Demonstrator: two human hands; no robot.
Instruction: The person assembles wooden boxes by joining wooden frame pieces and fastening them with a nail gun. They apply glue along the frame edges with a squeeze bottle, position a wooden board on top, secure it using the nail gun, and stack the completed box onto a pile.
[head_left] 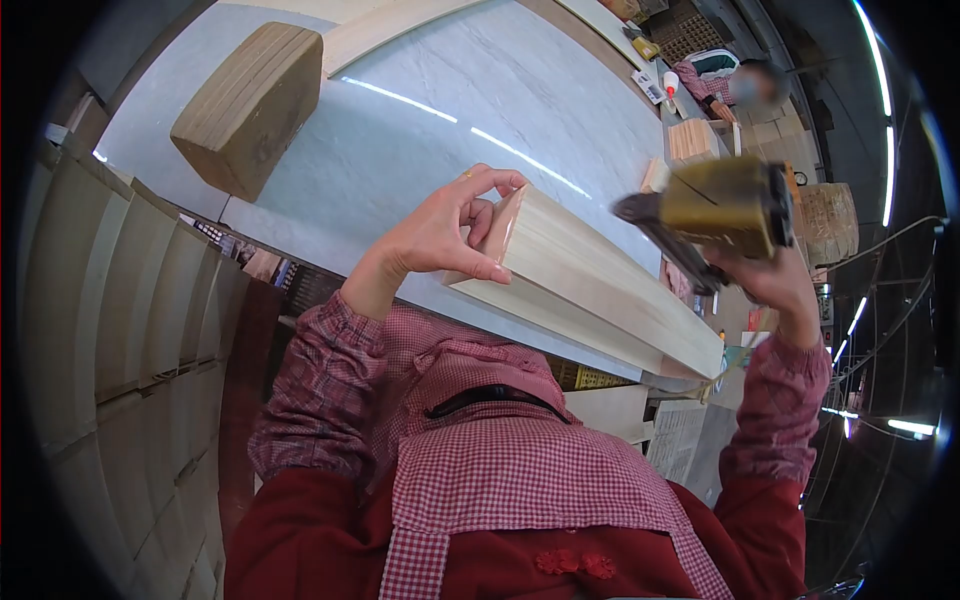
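Bearing wooden boards [600, 265]: marbled tabletop [420, 160] | lit tubes [888, 180] | co-worker [692, 78] beyond

- Bright tube lights [877, 60] burn nearly white along the right, against a dark ceiling.
- The pale tabletop [420, 150] is evenly lit, with thin streaks of glare across its sheen.
- The yellow tool [715, 205] and the right hand [770, 280] are blurred — edges smeared.
- The left hand [440, 230] and the long wooden piece [600, 270] look fairly crisp.
- Wide-lens distortion bows the stacked boards [120, 280] at left — corners fall to black.
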